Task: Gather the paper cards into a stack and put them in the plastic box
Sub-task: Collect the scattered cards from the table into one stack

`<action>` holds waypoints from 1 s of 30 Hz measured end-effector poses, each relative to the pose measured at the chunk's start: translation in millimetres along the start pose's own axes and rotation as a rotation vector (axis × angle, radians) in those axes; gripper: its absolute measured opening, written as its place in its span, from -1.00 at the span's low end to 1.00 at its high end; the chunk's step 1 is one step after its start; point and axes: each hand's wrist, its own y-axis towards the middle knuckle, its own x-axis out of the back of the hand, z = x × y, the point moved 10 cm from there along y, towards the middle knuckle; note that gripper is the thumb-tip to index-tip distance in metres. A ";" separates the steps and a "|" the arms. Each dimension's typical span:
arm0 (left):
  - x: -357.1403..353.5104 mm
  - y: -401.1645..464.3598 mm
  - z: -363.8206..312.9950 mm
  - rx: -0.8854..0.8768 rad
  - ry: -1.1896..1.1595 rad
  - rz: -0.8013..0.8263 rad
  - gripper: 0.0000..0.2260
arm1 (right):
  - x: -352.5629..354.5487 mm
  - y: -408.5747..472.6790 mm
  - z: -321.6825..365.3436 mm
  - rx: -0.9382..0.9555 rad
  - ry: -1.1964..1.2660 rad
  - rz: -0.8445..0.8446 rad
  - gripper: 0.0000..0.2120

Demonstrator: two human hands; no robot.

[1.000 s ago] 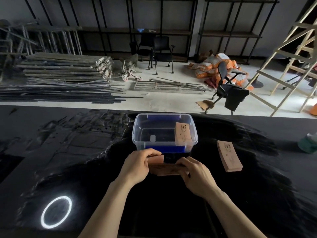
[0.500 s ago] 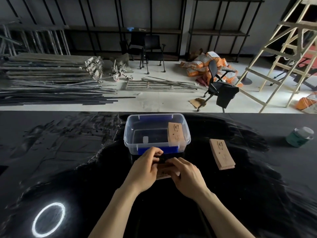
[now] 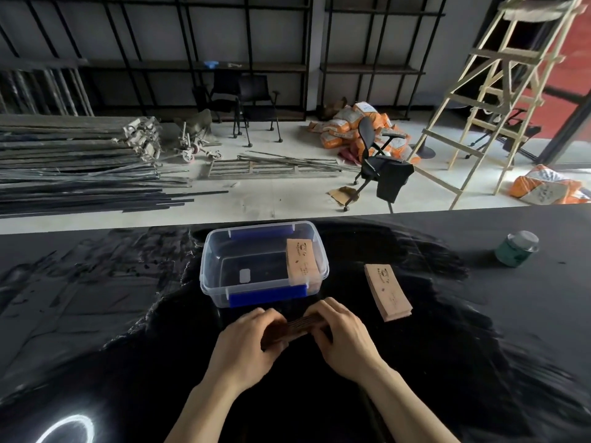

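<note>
A stack of brown paper cards (image 3: 295, 329) stands on edge just in front of the clear plastic box (image 3: 211, 251), squeezed between both hands. My left hand (image 3: 249, 343) grips its left end and my right hand (image 3: 343, 337) grips its right end. Only the cards' top edges show between my fingers. Inside the box, another stack of cards (image 3: 302, 260) leans against the right wall. A third stack of cards (image 3: 387, 290) lies flat on the black table (image 3: 479, 346), to the right of the box.
A green jar with a silver lid (image 3: 516, 249) stands at the table's far right. A bright ring of reflected light (image 3: 68, 428) shows at the near left. Beyond the table's far edge the floor holds metal rods, chairs, sacks and a wooden ladder.
My hands have drawn closer together around the cards, turning the stack from flat to on edge. The view has shifted so the box sits more to the left.
</note>
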 end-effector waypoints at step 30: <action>-125.6 126.9 -110.9 0.552 -0.366 0.097 -0.46 | 101.8 4.7 -199.5 -0.842 0.256 -0.133 -0.68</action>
